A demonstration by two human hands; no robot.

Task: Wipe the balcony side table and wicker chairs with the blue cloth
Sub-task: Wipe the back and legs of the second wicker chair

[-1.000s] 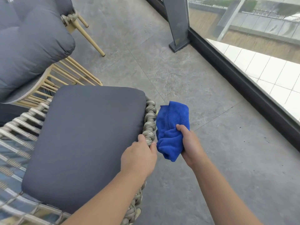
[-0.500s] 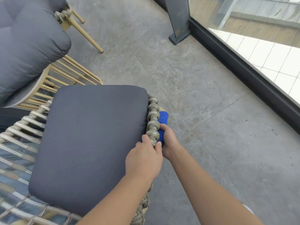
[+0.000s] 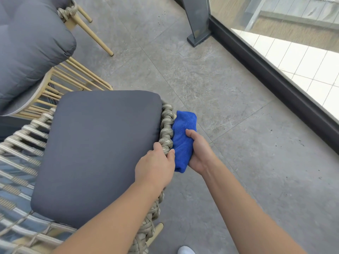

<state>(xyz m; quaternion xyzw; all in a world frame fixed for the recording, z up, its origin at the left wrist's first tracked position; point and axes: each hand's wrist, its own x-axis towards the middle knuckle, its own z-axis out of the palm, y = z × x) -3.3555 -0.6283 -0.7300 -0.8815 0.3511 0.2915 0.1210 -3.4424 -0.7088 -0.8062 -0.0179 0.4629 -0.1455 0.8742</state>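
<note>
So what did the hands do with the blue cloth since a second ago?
The right hand pushed the blue cloth down behind the chair's braided rim, where it was almost hidden, then drew it back up along the rim's outer side, gripping it throughout. The left hand stayed holding the rim beside the grey seat cushion.

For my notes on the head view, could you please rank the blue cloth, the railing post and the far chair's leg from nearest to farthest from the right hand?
1. Blue cloth: gripped by the right hand.
2. Railing post: top, beside the glass.
3. Far chair's leg: upper left.
</note>
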